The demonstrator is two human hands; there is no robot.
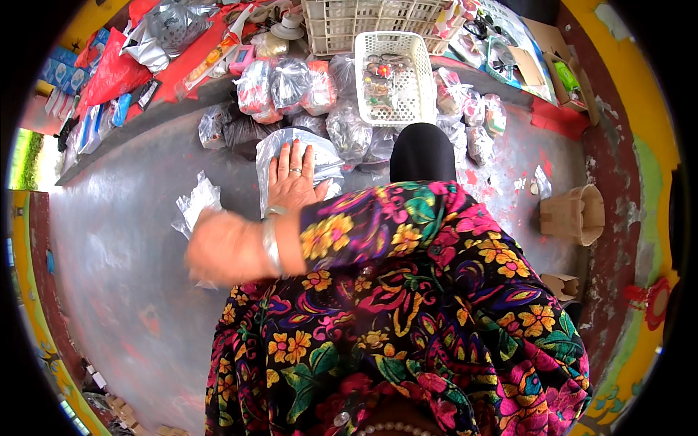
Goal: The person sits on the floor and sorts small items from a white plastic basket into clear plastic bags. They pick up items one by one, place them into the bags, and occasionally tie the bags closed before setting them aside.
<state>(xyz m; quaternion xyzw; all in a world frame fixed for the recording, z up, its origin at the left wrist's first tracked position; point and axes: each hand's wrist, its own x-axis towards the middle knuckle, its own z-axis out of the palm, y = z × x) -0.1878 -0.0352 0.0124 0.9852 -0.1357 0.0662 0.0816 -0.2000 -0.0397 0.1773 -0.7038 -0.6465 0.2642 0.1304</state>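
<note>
My left hand (293, 174) lies flat on a grey-white plastic bag (331, 161), its fingers stretched out and a ring on one of them. My right arm crosses in front of me to the left. At its end my right hand (225, 247), smeared by motion, is closed around a crumpled clear plastic bag (198, 198). Parts of that plastic stick out above and below the fist. What lies inside the bag under my left palm is hidden. My left forearm is mostly covered by the flowered right sleeve.
Behind my hands, several filled plastic bags (291, 83) are heaped beside a white perforated basket (371, 105) with small items. A large beige crate (327, 36) stands at the back. A brown paper container (563, 216) is at the right wall. Red plastic (116, 73) lies far left.
</note>
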